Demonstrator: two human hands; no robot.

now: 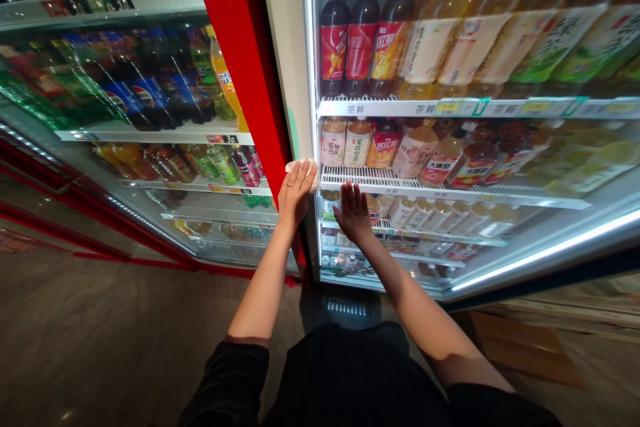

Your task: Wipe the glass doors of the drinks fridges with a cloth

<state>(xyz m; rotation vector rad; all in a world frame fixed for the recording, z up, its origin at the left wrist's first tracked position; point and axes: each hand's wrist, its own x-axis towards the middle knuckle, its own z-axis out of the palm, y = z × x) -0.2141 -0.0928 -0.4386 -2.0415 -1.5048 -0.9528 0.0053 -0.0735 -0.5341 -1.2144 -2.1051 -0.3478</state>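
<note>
My left hand (296,195) holds a pale folded cloth (315,181) against the edge of the cooler's whitish upright frame (285,33). Its fingers lie stretched over the cloth, which is partly hidden beneath them. To its right, my right hand (355,215) has its palm toward the cooler's glass door, with nothing in it and the fingers extended. Whether that palm touches the glass I cannot tell. Behind the glass, small tea bottles (357,143) line a white wire shelf (370,180) just above the right hand.
A red-framed cooler (235,47) with cola bottles (145,90) adjoins on the left. Taller tea bottles (363,40) fill the upper shelf of the right cooler. Flat brown cardboard (525,350) lies on the floor at lower right. Grey floor (125,340) extends at lower left.
</note>
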